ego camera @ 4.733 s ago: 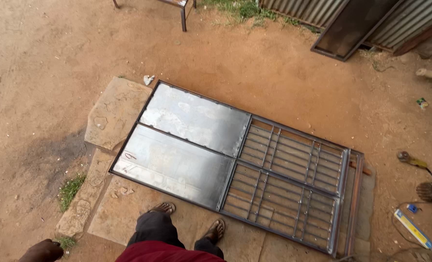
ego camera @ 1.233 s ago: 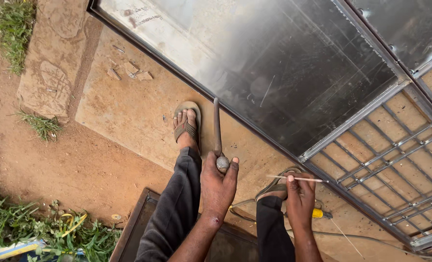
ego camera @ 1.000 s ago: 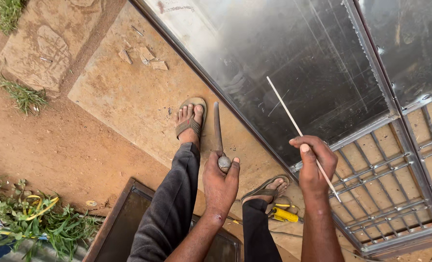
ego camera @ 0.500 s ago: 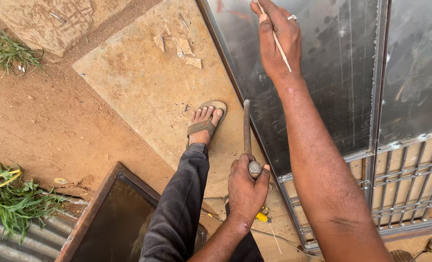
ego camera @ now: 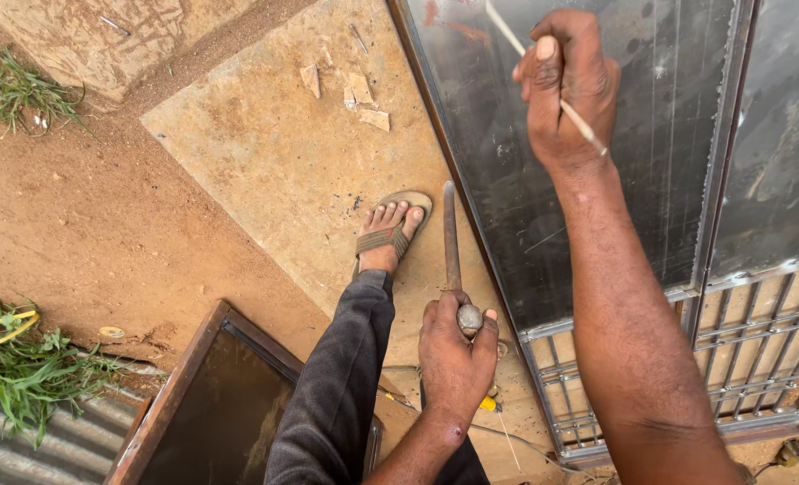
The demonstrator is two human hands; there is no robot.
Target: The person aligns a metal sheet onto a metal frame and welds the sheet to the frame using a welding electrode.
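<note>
My left hand is closed around the ball end of a dark metal rod, which points away from me beside the edge of a metal door lying flat on the ground. My right hand is stretched out over the door's sheet panel and pinches a thin pale stick that slants up to the left. My left foot in a sandal stands on the concrete slab beside the door. The door's lower part is a barred grille.
Bare reddish earth lies to the left with tufts of grass. A brown framed panel lies by my left leg. Small stone chips sit on the slab. A yellow tool shows under my left hand.
My right hand rose from beside my leg and reached forward over the door panel with the thin stick. The view swung along the door. My left hand kept hold of the rod.
</note>
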